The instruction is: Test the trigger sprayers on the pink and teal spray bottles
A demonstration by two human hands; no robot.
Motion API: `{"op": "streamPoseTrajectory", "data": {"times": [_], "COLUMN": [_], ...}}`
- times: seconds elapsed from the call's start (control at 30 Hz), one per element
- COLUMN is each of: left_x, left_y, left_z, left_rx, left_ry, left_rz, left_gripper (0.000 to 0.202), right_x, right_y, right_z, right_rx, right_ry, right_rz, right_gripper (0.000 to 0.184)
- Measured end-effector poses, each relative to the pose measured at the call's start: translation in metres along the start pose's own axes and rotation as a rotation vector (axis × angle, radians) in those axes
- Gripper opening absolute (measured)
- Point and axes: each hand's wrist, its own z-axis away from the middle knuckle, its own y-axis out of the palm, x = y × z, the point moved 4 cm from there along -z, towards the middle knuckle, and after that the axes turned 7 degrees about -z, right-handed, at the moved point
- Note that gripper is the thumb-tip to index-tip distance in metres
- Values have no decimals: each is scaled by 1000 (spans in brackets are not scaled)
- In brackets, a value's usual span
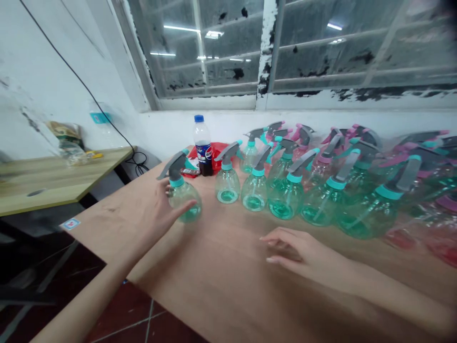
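My left hand (pixel 164 212) is wrapped round a clear green spray bottle (pixel 187 195) with a grey trigger head and a teal collar. Its thumb lies across the front of the bottle, while the other fingers reach along the far left side. The bottle stands roughly upright at the left part of the brown table (pixel 214 262). Over the middle of the table, my right hand (pixel 294 250) holds nothing; its fingers are loosely curled with a gap to the thumb. Nearest to it is a green spray bottle (pixel 285 197) in the front row.
More green and pink spray bottles (pixel 323 159) crowd the back and right. A cola bottle (pixel 204 152) with a blue cap stands by a red plastic bag (pixel 219 152) near the wall. A second table (pixel 67 181) is at left, with a dark cable (pixel 139 164) hanging beside it.
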Motion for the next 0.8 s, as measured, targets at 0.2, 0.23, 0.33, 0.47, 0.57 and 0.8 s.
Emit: {"op": "streamPoseTrajectory", "data": {"times": [0.2,0.23,0.33,0.47,0.57,0.8], "left_x": [-86,-106,-163,-217,-245,-301], "left_y": [23,33,59,84,96,116], "left_z": [90,102,125,129,125,104], "left_rx": [119,159,270,361,477,689], "left_ry": [96,176,369,515,569,574], "left_rz": [-64,-79,-77,-34,100,508], "left_gripper": [74,76,79,66,62,71], "right_x": [-4,-3,-2,-13,-23,-27], "right_y": [-3,-3,-7,-29,-50,-82], "right_z": [21,25,38,67,94,125], "right_rx": [-88,-110,-133,-178,-206,-172], "right_ry": [80,73,-19,-63,-29,42], "right_rz": [-62,-70,-134,-215,-226,-169], "right_gripper": [69,79,92,95,93,82]}}
